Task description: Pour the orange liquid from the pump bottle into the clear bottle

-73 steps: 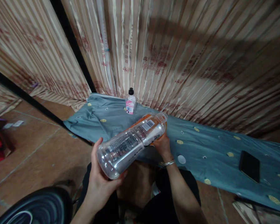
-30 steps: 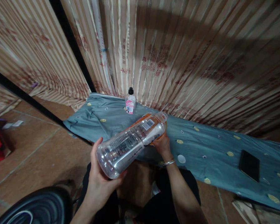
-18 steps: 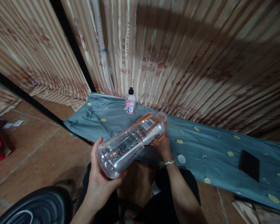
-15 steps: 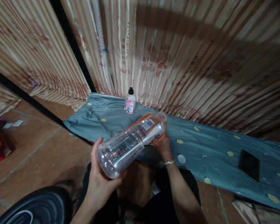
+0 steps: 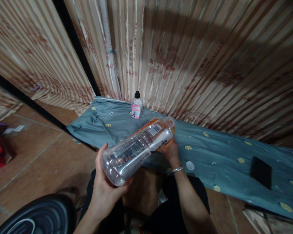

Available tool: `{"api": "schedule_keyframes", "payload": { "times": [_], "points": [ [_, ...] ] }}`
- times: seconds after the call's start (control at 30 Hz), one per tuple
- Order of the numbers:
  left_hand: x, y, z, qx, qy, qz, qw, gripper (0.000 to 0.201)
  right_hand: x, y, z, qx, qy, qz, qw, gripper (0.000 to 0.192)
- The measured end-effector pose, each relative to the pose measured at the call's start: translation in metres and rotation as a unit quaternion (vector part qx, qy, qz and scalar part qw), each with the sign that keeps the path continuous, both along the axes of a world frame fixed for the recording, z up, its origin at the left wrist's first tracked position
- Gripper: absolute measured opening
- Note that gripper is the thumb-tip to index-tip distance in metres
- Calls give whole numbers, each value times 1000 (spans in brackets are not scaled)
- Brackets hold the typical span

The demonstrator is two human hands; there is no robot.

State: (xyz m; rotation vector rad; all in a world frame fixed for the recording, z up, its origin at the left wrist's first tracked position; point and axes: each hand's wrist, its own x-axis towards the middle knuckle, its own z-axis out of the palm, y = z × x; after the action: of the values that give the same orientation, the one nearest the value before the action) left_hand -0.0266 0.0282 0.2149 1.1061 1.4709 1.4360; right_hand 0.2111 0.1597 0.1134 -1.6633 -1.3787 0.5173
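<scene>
A large clear plastic bottle (image 5: 134, 151) with an orange and silver label and a barcode lies tilted between my hands, its neck up to the right. My left hand (image 5: 104, 182) is closed round its base, thumb and fingers on either side. Near the neck, my right hand (image 5: 169, 149) grips the bottle from below; most of those fingers are hidden behind it. A thin clear strip, perhaps a straw, sticks out past the neck. On the cloth beyond stands a small clear bottle (image 5: 136, 109) with a black cap and pink label.
A grey-blue patterned cloth (image 5: 210, 162) covers the long low surface ahead. On it lie a white round lid (image 5: 189, 165) and a black phone (image 5: 260, 173). Black poles (image 5: 75, 45) and a striped curtain (image 5: 185, 48) rise behind. A black round stool (image 5: 39, 216) stands lower left.
Almost nothing differs. Both hands keep the same hold on the large bottle, and the view has shifted very slightly.
</scene>
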Motion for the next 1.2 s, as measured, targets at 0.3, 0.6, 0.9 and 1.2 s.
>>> {"api": "schedule_keyframes", "payload": {
  "times": [0.3,0.6,0.9,1.2],
  "points": [
    [1,-1,1,-8,-7,1,1000,111,2,1,-3,-6,5,9,1000,88],
    [-2,0,-5,-1,15,6,1000,112,4,1,-7,5,6,15,1000,94],
    [-4,0,-11,-6,1,-6,1000,115,7,1,-8,16,19,39,999,104],
    [-9,3,-22,15,-18,-30,999,114,7,-1,-2,-1,25,39,999,105]
  ]
}}
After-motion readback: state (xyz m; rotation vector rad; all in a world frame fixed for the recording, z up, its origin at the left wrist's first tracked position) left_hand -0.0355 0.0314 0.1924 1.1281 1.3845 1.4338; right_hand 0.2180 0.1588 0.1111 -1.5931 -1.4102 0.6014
